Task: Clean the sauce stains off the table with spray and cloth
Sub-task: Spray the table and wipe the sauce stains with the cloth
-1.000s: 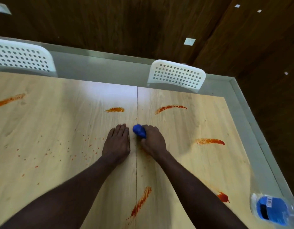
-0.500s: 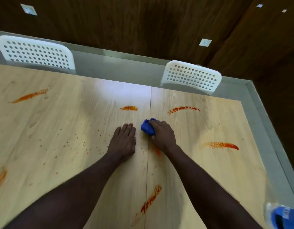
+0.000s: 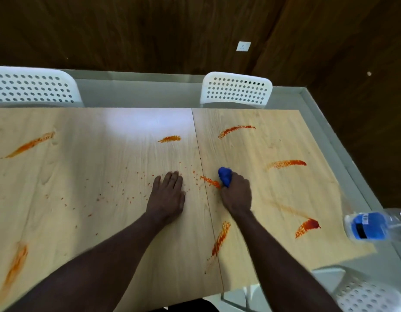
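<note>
- table (image 3: 86, 167) is two pale wood tops butted together; sauce stains (image 3: 287, 164) streaked all over it, so loads left to do
- spray bottle (image 3: 373, 226) sits at the near right edge, parked out of the wiping path I'd guess
- left hand (image 3: 166, 197) lies flat, fingers straight and together, arm stretched out; probably bracing
- right hand (image 3: 236, 194) fists round the blue cloth (image 3: 224, 175), balled up for pressure; it's touching the right end of a small smear (image 3: 210, 181) by the seam (image 3: 198, 143)
</note>
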